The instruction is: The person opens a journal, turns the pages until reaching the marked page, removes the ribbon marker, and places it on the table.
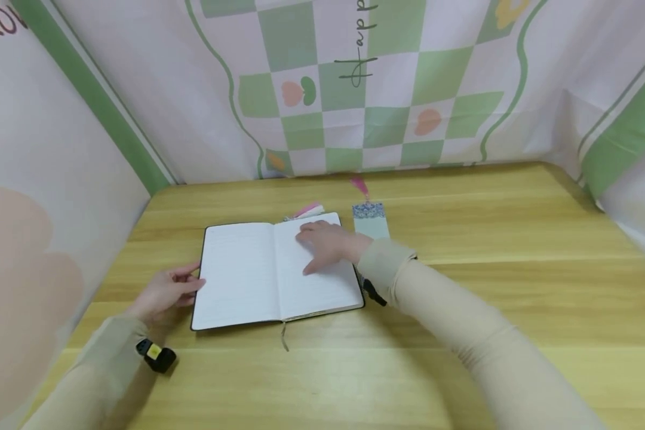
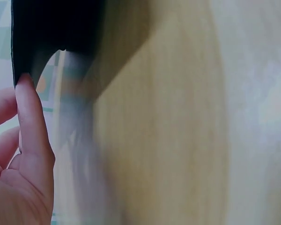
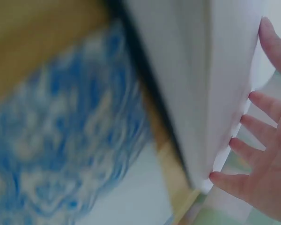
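Observation:
An open notebook (image 1: 239,280) with a dark cover and pale, faintly lined pages lies on the wooden table. At its left edge my left hand (image 1: 163,292) pinches the cover, thumb on top and fingers partly hidden beneath. The left wrist view shows the dark cover (image 2: 56,23) at those fingertips. My right hand (image 1: 328,242) rests on the right page with fingers spread; in the right wrist view its fingertips touch the paper (image 3: 229,61). Beside that page is a bookmark (image 1: 371,226) with a blue patterned end and a pink tassel, partly covered by the right sleeve.
A pink and white item (image 1: 309,210) pokes out behind the notebook, mostly hidden. A thin ribbon (image 1: 284,337) hangs from the notebook's lower spine onto the table (image 1: 516,239). Printed cloth (image 1: 344,128) stands along the table's back and sides.

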Demonstrator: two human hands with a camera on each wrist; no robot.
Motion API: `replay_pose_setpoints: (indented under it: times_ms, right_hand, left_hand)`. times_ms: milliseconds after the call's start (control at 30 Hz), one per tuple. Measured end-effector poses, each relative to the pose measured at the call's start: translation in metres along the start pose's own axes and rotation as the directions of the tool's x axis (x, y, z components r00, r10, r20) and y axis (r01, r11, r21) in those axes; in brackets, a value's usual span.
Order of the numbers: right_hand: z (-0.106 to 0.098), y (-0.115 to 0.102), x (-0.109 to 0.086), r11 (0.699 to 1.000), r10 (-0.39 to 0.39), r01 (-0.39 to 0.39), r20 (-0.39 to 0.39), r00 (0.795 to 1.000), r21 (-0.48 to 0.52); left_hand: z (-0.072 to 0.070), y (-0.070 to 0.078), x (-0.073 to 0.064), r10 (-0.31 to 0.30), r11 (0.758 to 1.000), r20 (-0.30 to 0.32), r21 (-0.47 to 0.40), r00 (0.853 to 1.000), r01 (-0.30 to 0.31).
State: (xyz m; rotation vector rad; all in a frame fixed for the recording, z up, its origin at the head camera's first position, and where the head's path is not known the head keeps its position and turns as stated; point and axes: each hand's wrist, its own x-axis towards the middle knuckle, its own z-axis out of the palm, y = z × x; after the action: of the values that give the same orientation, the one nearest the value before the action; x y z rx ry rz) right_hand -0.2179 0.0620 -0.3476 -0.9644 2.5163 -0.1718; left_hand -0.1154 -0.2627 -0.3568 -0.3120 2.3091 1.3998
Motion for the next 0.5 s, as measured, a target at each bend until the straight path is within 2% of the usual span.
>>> replay_pose_setpoints:
  times_ms: [233, 500]
  right_hand:
    - [-0.007, 0.028, 0.006, 0.995, 0.104, -0.105, -0.028, 0.994, -0.004]
    - [-0.016, 0.034, 0.011, 0.983, 0.183, -0.182, -0.035, 0.983, 0.024]
  left_hand:
    - [0.0, -0.001, -0.001, -0.012, 1.0, 0.009, -0.021, 1.0, 0.012]
    - [0.0, -0.001, 0.002, -0.013, 0.999, 0.017, -0.052, 1.0, 0.014]
